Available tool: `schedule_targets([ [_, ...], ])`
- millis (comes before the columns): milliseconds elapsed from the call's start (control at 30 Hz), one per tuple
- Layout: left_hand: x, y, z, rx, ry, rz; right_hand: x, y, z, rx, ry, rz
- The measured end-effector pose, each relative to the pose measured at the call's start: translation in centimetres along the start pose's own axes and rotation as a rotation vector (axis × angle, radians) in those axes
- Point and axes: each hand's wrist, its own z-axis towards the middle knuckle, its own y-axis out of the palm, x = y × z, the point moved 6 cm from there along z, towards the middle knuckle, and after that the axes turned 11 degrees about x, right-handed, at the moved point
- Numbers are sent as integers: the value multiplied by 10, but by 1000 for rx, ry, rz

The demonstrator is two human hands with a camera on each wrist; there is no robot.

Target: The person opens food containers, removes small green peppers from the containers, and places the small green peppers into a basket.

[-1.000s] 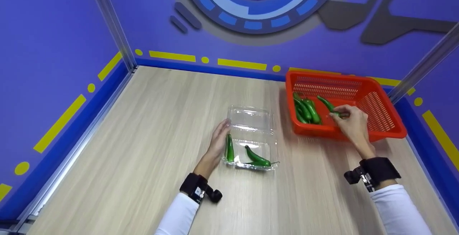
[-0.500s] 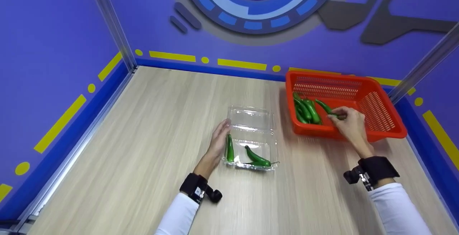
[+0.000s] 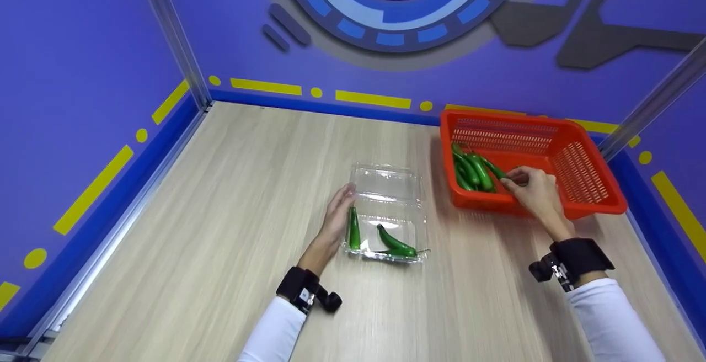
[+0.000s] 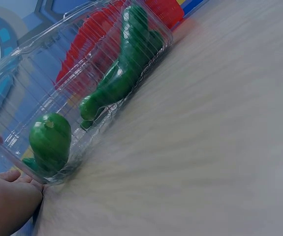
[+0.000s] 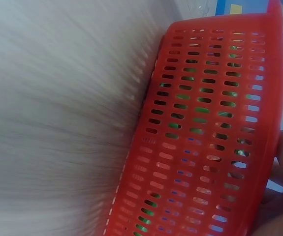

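A clear plastic clamshell box (image 3: 386, 185) lies open on the wooden table with two green peppers (image 3: 353, 228) (image 3: 396, 242) in its near half. My left hand (image 3: 335, 214) rests with straight fingers against the box's left side; in the left wrist view the hand (image 4: 6, 201) touches the box (image 4: 28, 93) near a pepper (image 4: 50, 140). An orange basket (image 3: 584, 180) at the right holds several green peppers (image 3: 469, 170). My right hand (image 3: 532, 188) reaches over its near rim and pinches one green pepper (image 3: 492, 168) by its end.
Purple walls with a blue skirting close the table at the back and on both sides. In the right wrist view the basket's slotted wall (image 5: 205, 137) fills the frame, green showing through its holes. Bare table (image 3: 248, 174) lies left of the box.
My right hand has drawn slightly left and nearer with the pinched pepper, which now lies closer to the pile. The left hand and the box have not moved.
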Motion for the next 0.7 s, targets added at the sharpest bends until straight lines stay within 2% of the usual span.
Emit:
schedule_targets([
  [167,0,0,-1,-19,4,20,-2,-1,-2,19,-37,-16],
  [400,0,0,0,-14,9,16,-15,-8,-2,44,-59,29],
  [533,0,0,1,-7,13,9,-35,-11,-2,76,-91,48],
  [700,-1,0,1,-7,5,10,-74,-13,-8,97,-144,130],
])
